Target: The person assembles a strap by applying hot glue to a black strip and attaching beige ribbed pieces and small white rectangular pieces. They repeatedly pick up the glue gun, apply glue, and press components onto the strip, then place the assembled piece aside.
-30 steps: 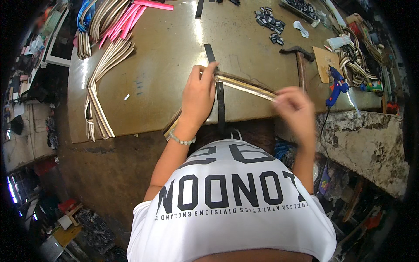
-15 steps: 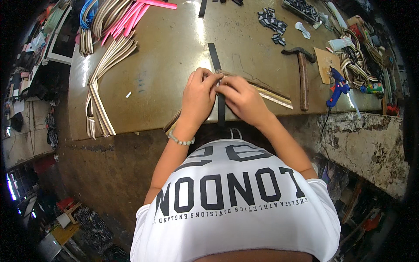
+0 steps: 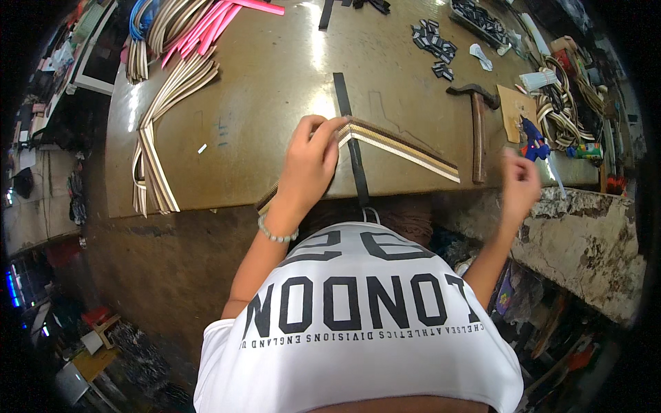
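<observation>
A striped band [image 3: 406,148] in brown, tan and white lies bent like a roof over a black strip [image 3: 357,172] on the table. My left hand [image 3: 310,155] has its thumb and fingers closed on the band beside its peak. Part of the band's left arm is behind that hand and wrist. Off to the right, my right hand [image 3: 520,184] is at the table's edge beside a blue glue gun [image 3: 533,141], partly covering it. Its fingers look curled but are blurred, so whether they touch the gun is unclear.
A hammer [image 3: 478,138] lies between the band and the glue gun. Several small black pieces [image 3: 435,43] are heaped at the back right. Striped strips [image 3: 155,165] and pink strips [image 3: 213,27] occupy the left. Coiled bands [image 3: 561,113] crowd the right edge.
My right hand has let go of the band's peak and moved right to the glue gun. My left hand stays at the band, whose peak is now uncovered.
</observation>
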`<state>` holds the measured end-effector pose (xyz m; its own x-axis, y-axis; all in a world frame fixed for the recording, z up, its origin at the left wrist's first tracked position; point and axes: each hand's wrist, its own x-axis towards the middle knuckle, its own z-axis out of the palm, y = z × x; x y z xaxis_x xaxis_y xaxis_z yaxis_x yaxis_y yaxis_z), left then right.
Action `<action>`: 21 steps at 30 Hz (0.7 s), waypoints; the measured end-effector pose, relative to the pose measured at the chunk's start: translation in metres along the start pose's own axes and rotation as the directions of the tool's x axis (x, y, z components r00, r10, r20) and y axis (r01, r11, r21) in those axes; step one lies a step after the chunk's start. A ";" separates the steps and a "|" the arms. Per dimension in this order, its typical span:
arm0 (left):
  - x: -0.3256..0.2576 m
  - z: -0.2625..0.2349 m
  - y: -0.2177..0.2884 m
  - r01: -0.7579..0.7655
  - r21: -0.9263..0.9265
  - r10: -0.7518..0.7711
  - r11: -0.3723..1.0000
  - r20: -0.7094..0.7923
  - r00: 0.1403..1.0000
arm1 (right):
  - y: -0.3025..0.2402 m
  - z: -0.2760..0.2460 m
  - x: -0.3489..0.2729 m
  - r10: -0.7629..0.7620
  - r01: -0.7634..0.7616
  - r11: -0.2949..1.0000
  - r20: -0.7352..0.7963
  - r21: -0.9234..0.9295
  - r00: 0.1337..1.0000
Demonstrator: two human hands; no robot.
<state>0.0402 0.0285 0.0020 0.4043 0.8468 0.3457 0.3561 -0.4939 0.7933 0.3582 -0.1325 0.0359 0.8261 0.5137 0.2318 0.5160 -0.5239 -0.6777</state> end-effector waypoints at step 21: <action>-0.008 0.001 -0.016 -0.131 0.324 0.140 0.937 -0.005 0.990 | -0.126 0.091 0.005 -0.378 0.274 0.926 0.667 0.261 0.642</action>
<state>0.0321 0.0298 -0.0139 0.4457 0.7701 0.4564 0.5535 -0.6377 0.5356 0.2770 -0.0016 0.0591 0.1840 0.9811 -0.0607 0.6450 -0.1671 -0.7457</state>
